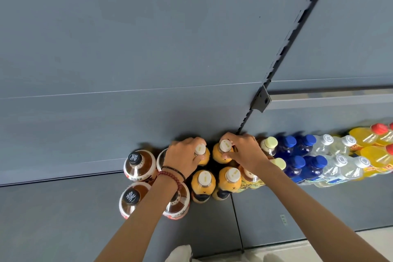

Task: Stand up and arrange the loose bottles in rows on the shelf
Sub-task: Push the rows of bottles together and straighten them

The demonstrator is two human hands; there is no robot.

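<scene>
Bottles stand upright in two rows on the grey shelf [63,208], seen from above. My left hand [182,157] grips the neck of a back-row orange juice bottle [203,156] with a white cap. My right hand [244,151] pinches the neck of the orange juice bottle [222,152] beside it. Two more orange juice bottles [203,185] [230,181] stand in front of them. Brown tea bottles with black caps [138,164] [133,198] stand to the left; my left forearm covers part of two others.
To the right run pairs of pale-capped tea bottles [269,145], blue bottles [294,164], clear bottles [338,164] and yellow bottles with red caps [374,134]. The shelf's back wall [127,49] carries a slotted upright rail [297,44]. A higher shelf edge [329,102] juts at right.
</scene>
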